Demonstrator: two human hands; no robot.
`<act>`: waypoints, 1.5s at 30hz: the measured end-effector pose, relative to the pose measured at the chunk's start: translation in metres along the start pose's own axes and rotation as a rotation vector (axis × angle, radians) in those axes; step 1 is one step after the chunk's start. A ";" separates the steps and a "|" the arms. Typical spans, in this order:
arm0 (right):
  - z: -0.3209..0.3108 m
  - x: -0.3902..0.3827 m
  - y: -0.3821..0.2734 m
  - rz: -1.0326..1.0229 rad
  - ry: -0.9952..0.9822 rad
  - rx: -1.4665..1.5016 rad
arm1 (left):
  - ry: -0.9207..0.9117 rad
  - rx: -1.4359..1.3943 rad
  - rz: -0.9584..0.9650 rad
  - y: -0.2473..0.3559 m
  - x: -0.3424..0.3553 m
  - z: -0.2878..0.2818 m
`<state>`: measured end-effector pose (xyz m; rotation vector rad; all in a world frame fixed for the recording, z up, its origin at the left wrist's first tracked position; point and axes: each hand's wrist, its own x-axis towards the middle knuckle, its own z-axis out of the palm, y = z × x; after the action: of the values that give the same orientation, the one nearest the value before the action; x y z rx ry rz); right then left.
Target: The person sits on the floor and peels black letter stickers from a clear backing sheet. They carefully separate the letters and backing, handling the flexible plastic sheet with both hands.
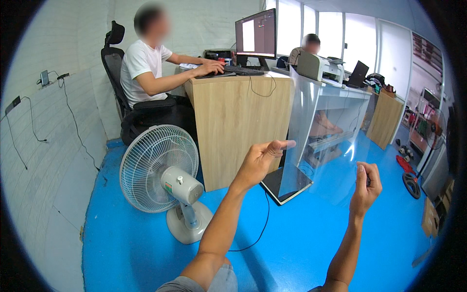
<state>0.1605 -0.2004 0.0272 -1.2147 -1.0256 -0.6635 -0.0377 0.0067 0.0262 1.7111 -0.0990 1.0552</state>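
Note:
I hold a clear, thin plastic film point(321, 131) up in front of me; it hangs upright and see-through. My left hand point(260, 160) pinches its left edge between thumb and fingers. At the lower right edge my right hand point(367, 182) is closed on the film. Below the film a dark tablet-like panel point(287, 184) lies flat on the blue floor, with a black cable running from it.
A white pedestal fan point(163, 170) stands on the floor at my left. Behind it a person sits at a wooden desk point(233, 126) with a monitor point(256, 34). Another person sits farther back near a printer point(318, 65). Weights and boxes lie at the right.

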 end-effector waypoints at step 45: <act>0.004 -0.004 -0.014 -0.359 -0.069 -0.099 | 0.150 0.046 0.179 -0.011 0.008 0.032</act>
<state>0.1454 -0.2002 0.0296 -1.1549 -1.2975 -0.9654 -0.0081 -0.0114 0.0226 1.6811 -0.1348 1.3240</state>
